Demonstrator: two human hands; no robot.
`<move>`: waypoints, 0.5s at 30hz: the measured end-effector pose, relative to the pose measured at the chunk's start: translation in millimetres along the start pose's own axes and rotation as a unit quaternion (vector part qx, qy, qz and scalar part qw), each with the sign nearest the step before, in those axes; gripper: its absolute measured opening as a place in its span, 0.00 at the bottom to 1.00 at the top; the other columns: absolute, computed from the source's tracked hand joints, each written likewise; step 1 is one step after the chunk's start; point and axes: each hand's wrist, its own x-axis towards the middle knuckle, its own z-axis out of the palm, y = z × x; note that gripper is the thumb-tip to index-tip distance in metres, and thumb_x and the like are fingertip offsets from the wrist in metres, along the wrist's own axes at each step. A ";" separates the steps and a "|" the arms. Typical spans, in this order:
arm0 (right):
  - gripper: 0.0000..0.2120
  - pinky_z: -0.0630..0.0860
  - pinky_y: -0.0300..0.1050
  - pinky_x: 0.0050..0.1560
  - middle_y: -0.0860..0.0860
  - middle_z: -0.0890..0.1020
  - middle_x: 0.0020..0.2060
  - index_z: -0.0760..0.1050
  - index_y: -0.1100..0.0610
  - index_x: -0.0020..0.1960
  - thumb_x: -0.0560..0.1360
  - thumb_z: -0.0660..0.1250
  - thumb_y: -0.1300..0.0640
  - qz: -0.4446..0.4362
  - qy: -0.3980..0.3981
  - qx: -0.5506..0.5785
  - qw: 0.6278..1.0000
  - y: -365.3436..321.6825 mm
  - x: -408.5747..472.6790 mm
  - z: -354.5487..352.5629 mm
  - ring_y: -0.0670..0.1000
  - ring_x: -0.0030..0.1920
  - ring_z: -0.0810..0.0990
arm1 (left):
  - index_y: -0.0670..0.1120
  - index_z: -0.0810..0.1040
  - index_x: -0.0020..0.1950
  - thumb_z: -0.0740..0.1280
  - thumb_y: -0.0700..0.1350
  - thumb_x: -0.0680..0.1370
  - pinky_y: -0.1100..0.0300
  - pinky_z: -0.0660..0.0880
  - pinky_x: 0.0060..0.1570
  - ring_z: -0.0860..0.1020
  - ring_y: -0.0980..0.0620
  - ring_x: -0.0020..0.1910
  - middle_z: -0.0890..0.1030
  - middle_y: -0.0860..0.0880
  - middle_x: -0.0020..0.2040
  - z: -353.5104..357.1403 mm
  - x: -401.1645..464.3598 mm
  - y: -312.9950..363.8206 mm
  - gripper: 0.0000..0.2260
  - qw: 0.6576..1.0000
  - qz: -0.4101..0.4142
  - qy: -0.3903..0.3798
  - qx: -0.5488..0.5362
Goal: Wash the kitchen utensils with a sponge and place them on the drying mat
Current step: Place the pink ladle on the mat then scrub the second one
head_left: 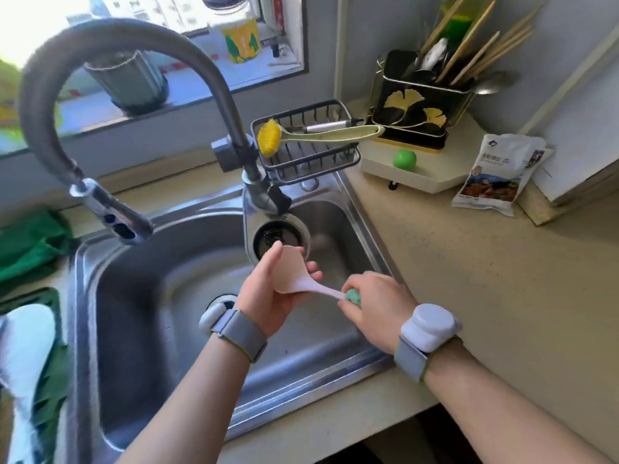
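Over the steel sink (pixel 140 296) my left hand (pixel 268 296) holds a pale pink rice paddle (pixel 296 274) by its blade, the handle pointing right. My right hand (pixel 375 303) grips a green sponge (pixel 353 296) that is wrapped around the paddle's handle. Most of the sponge is hidden inside my fingers. A green drying mat (pixel 50 363) lies at the left edge, with a white utensil (pixel 23 349) on it.
The grey curved faucet (pixel 100 128) arches over the left basin; no water shows. A wire rack (pixel 308 149) holds a yellow dish brush (pixel 284 135). A black utensil caddy (pixel 418 102), a green ball (pixel 404 159) and a food packet (pixel 499 172) sit on the right counter. A green cloth (pixel 30 246) lies left.
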 end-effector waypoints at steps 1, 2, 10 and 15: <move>0.10 0.69 0.41 0.44 0.48 0.75 0.49 0.74 0.48 0.55 0.75 0.66 0.47 0.003 0.018 0.031 0.999 -9.1 2.7 3.4 0.52 0.48 0.76 | 0.41 0.78 0.55 0.61 0.55 0.79 0.45 0.78 0.53 0.81 0.39 0.47 0.79 0.38 0.46 -10.0 -2.8 3.7 0.18 1.000 0.011 0.012 -0.007; 0.12 0.67 0.40 0.43 0.48 0.75 0.48 0.73 0.49 0.55 0.73 0.68 0.48 0.018 0.055 0.093 0.994 -18.9 5.9 5.6 0.51 0.47 0.76 | 0.41 0.78 0.53 0.62 0.55 0.79 0.46 0.79 0.51 0.82 0.39 0.45 0.79 0.38 0.45 -19.9 -5.7 7.2 0.18 0.999 0.018 0.023 -0.014; 0.14 0.78 0.51 0.50 0.48 0.83 0.40 0.77 0.52 0.46 0.71 0.69 0.42 0.082 0.077 0.487 0.866 -150.3 26.2 41.3 0.48 0.43 0.82 | 0.43 0.83 0.53 0.56 0.62 0.79 0.53 0.75 0.48 0.82 0.47 0.46 0.84 0.43 0.50 -67.6 -37.7 21.6 0.26 0.997 0.034 -0.027 -0.069; 0.16 0.72 0.49 0.56 0.48 0.79 0.55 0.77 0.52 0.58 0.73 0.59 0.51 -0.178 0.143 0.135 0.964 -169.7 4.4 82.4 0.52 0.56 0.75 | 0.43 0.77 0.57 0.58 0.59 0.80 0.49 0.67 0.69 0.76 0.41 0.62 0.77 0.36 0.60 -105.2 -42.7 40.3 0.21 0.992 0.038 -0.016 -0.116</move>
